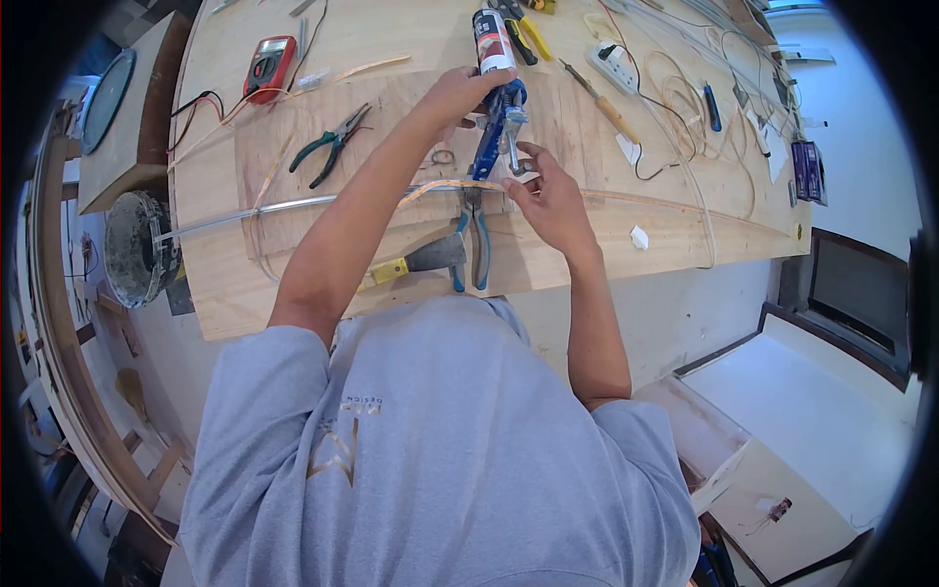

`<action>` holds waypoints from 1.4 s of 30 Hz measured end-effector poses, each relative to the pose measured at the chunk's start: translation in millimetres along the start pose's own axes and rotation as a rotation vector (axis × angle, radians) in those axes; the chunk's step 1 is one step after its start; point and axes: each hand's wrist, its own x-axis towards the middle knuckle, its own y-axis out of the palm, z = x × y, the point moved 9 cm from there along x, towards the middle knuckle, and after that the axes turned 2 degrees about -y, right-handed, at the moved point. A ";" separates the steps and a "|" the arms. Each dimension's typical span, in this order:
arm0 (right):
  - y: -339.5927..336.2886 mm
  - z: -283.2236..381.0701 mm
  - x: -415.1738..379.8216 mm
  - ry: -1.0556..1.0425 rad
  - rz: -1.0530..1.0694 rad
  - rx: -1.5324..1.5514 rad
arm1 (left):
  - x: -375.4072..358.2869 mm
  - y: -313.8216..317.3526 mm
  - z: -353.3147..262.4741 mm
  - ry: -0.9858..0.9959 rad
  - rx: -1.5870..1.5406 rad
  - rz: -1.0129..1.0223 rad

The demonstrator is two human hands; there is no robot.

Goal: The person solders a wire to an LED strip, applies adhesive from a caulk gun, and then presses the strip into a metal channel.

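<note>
Left hand point(460, 96) grip wrapped round caulking gun point(499, 98); right hand point(550, 201) grip pinching gun's trigger below.

a pale plywood worktable point(254, 284) fills the upper middle, under even light. at four o'clock lies a grey-white floor point(822, 411) (with a dark-framed panel point(856, 293) at three o'clock). curved timber framing point(68, 372) runs along nine o'clock.

- Red multimeter point(269, 67) near the far left of the plywood bench point(293, 284), leads trailing beside it.
- Green-handled pliers point(329, 147) lying open, well left of centre.
- Yellow-handled putty knife point(416, 262) near the front edge, beside blue-handled pliers point(471, 245).
- Wooden-handled screwdriver point(602, 101) right of centre.
- White power strip point(613, 66) among loose wires.
- Mortar-crusted bucket point(137, 247) at the left edge.
</note>
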 end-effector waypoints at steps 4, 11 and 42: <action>-1.9 11.0 -1.9 -0.046 -0.065 0.031 | 2.8 -1.7 0.5 0.020 0.017 -0.011; -5.2 29.3 -3.5 -0.092 -0.146 0.071 | -0.5 -6.6 -5.5 0.051 0.047 -0.086; -0.5 25.8 30.7 -0.271 -0.334 0.044 | -100.0 -8.2 77.3 0.546 0.882 -0.252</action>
